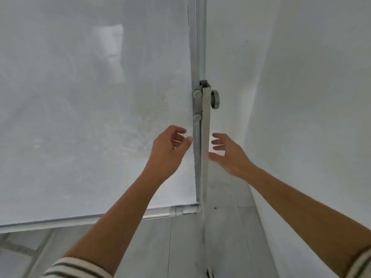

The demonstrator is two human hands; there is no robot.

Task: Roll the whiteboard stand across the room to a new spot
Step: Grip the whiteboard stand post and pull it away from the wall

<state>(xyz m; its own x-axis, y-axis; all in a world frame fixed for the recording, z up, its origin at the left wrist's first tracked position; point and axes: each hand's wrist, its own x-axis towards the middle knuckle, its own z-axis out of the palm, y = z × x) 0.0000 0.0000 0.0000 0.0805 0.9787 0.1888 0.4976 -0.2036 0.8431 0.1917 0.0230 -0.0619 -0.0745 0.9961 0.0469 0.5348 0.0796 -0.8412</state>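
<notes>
1. Head view. Whiteboard stand fills the middle and left of frame; its white upright post runs from mid-height down to the floor, just right of the board's metal edge.
2. Board surface is smudged grey-white, takes up the whole left half. Bottom rail runs along its lower edge and meets the post.
3. Grey locking knob sits on the post's right side near its top; two round grey fittings sit on its left, one above the other.
4. Left hand: open, fingers loosely curled, fingertips right at the board's edge frame. Contact not clear; nothing is gripped.
5. Right hand: open, fingers spread toward the post, thumb at or just touching the post's right face. No grip closed around it.
6. The two hands flank the post at the same height, below the knob.
7. Striped sleeves pushed up on both forearms, visible at bottom corners.
8. White wall close on the right of the stand; pale tiled floor below.
9. Small dark part at the post's foot, bottom edge; too cut off to identify.
</notes>
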